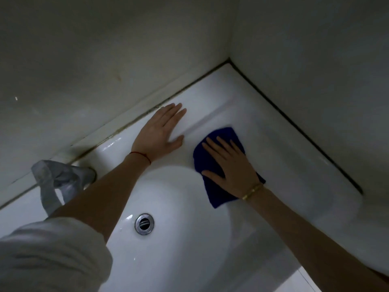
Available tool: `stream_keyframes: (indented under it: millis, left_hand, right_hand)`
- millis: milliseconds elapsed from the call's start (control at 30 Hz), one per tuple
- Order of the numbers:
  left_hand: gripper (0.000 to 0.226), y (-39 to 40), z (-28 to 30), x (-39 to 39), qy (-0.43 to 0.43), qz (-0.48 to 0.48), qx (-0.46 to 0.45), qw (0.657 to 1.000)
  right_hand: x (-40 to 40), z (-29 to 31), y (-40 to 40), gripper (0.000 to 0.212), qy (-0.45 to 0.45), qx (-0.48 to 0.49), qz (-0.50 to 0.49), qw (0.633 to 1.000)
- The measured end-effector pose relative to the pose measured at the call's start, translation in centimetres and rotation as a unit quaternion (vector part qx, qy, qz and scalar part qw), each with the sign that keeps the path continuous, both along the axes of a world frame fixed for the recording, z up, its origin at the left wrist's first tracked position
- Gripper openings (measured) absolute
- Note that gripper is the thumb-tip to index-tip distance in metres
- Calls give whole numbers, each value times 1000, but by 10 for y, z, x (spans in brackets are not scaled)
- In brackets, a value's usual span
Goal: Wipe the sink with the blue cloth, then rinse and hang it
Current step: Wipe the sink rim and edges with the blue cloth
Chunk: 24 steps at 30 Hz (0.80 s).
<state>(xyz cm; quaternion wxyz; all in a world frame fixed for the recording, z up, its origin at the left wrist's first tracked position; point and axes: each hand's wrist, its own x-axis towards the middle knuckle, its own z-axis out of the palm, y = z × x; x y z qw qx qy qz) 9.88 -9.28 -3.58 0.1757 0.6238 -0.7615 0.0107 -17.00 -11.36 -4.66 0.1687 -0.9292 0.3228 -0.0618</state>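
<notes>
Pressing flat on one blue cloth [219, 165], the right hand [230, 165] has its fingers straight and spread, holding the cloth down on the flat ledge of the sink [284, 165], just beyond the far right edge of the basin. One lower corner of the cloth hangs over into the basin. The left hand [161, 131] lies palm down on the bare ledge to the left of the cloth, fingers straight and close together, gripping nothing; the two hands are apart, with a strip of white ledge between them. One round metal drain [144, 224] sits in the basin floor, between the two forearms. One metal tap [63, 182] stands at the left rear of the sink, partly hidden by the left arm. Counted on the wrists: one thin red cord [143, 155] on the left, one gold bangle [251, 191] on the right. A pale rolled sleeve [48, 253] covers the left upper arm. Two plain walls [105, 49] meet at the corner behind the sink.
</notes>
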Motion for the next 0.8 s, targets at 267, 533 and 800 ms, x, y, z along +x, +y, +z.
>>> stream_keyframes:
  millis: [267, 533, 800]
  left_hand:
    - [64, -1, 2, -2, -8, 4, 0, 1000]
    - [64, 0, 5, -3, -1, 11, 5, 1000]
    - [68, 0, 5, -3, -21, 22, 25, 999]
  right_hand:
    - [8, 0, -54, 74, -12, 0, -158, 987]
    - [2, -15, -8, 59, -102, 39, -7, 994]
    - [32, 33, -69, 42, -331, 62, -165, 927]
